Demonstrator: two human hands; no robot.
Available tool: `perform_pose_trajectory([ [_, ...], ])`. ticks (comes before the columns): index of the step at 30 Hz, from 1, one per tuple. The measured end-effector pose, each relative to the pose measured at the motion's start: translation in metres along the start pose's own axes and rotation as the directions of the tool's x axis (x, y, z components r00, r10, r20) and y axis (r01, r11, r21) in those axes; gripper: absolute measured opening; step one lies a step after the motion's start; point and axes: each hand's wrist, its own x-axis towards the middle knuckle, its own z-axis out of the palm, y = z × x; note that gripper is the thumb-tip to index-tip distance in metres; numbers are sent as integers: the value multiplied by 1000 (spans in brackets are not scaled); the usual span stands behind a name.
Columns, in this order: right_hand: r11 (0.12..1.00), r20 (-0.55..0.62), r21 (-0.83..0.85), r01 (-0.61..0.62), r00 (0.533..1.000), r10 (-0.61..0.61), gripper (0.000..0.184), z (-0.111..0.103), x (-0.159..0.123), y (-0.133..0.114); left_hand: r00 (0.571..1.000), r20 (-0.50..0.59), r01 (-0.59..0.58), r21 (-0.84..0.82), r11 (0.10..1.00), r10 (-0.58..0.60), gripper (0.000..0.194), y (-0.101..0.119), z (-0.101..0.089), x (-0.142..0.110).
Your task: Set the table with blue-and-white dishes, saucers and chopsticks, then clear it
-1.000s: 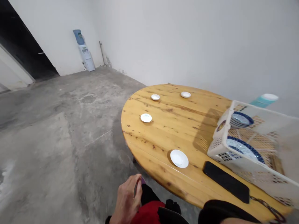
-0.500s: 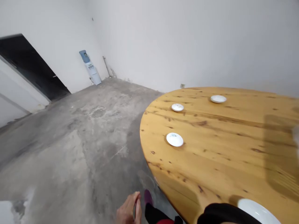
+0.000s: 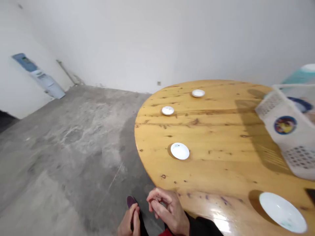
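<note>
My left hand (image 3: 129,221) is at the bottom of the view, over the floor beside the table. Its fingers curl in against the thumb, and nothing shows in them. To its right, my right hand (image 3: 171,211) hovers by the edge of the wooden table (image 3: 221,144), loosely bent with a gap between thumb and fingers, holding nothing. Nearest ahead on the table lies a small white plate (image 3: 180,151). Two more white plates, one on the left (image 3: 167,110) and one farther back (image 3: 198,93), lie beyond it. A larger white plate (image 3: 283,211) sits at the lower right.
A white plastic basket (image 3: 295,137) with a round label stands on the table's right side, with dishes in it. Part of a dark object (image 3: 311,194) shows at the right edge. A water dispenser (image 3: 40,75) stands by the far left wall.
The view has swung right, bringing the basket and more of the lower-right plate into sight. My right hand has come into view next to my left. The small plates stay put on the table.
</note>
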Motion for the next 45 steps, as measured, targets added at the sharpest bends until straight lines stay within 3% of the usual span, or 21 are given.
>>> perform_pose_trajectory([
  [4, 981, -174, 16, -195, 965, 195, 36, 20, 16, 46, 977, 189, -89, -40, 995, 95, 36, -12, -19, 75],
  [11, 975, -396, -53, -218, 901, 180, 24, 70, 94, 38, 906, 387, -139, -117, 983, 174, 35, -39, -58, 179],
  [16, 961, -432, -99, -257, 881, 191, 21, 105, 120, 52, 860, 486, -87, -167, 982, 159, 37, -64, -55, 233],
  [21, 943, -486, -128, -308, 848, 211, 20, 105, 143, 64, 781, 592, -75, -226, 971, 198, 38, -59, -30, 277],
  [25, 944, -553, -127, -303, 812, 186, 20, 80, 177, 67, 710, 662, -111, -231, 967, 240, 37, -46, -7, 314],
  [34, 951, -618, -185, -249, 782, 84, 24, 32, 248, 66, 640, 717, -166, -223, 960, 278, 36, -9, 31, 408],
  [41, 937, -709, -168, -308, 698, 102, 24, 14, 263, 67, 589, 766, -84, -259, 962, 258, 37, 18, 95, 480],
  [45, 937, -799, -79, -342, 584, 145, 27, 3, 274, 76, 557, 765, -128, -305, 944, 323, 40, 45, 152, 541],
])
